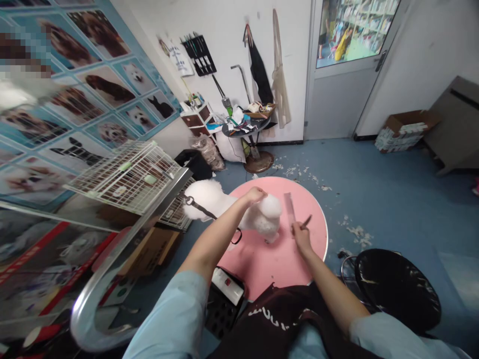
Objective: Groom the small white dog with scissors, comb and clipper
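Note:
A white fluffy dog point(247, 214) stands on a round pink table point(299, 269), its head to the left and its rump to the right. A dark strap point(202, 207) runs from its neck. My left hand point(256, 195) is closed at the base of a rounded white puff, which looks like the dog's tail point(271, 205). To the right of the rump and apart from it, my right hand point(300, 236) grips a flat grey comb point(289, 207) pointing away from me. A dark, slim tool point(306, 221) also sticks out of this hand; its kind is unclear.
A curved metal bar point(130, 239) and a wire cage point(127, 174) are on the left. A black stool point(396, 286) stands at the right. Behind are a cluttered small round table point(249, 130) and a door point(340, 104). Hair clippings point(359, 234) lie on the floor.

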{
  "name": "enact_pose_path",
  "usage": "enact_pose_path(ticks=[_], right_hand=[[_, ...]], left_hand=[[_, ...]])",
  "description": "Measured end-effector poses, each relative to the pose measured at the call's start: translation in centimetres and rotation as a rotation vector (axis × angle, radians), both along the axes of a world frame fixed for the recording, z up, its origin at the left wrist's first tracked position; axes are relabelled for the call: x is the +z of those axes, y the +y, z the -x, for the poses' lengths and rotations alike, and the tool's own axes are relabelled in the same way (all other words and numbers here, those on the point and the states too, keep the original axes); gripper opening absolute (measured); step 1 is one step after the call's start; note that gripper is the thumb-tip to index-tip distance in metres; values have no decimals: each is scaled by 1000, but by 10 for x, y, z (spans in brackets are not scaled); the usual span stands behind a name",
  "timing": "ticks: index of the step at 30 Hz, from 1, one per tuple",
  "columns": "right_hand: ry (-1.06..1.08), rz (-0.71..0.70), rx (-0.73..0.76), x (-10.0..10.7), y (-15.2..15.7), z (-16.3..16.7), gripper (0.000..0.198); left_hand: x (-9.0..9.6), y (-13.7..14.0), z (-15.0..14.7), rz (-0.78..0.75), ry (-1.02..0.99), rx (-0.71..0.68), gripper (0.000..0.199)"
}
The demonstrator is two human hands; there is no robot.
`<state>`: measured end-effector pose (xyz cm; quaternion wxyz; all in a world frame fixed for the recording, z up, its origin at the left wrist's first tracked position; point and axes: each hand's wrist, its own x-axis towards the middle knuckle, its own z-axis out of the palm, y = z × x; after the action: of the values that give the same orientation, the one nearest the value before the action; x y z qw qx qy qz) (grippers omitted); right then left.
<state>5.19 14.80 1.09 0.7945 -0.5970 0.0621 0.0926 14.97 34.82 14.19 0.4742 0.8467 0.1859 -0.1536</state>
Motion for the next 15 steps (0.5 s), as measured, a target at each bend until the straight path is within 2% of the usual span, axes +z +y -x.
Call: enact_pose_path(ticks=[4,9,15], right_hand=[[73,-163,2,3,33,10,42],[122,-354,-100,3,30,14,52],[212,-429,-127,-4,38,13,50]], left_hand=[[0,0,-2,-38,2,-12,28],[-2,0,4,-79,-9,-5,27],[-3,0,8,-102,-42,-15,25]])
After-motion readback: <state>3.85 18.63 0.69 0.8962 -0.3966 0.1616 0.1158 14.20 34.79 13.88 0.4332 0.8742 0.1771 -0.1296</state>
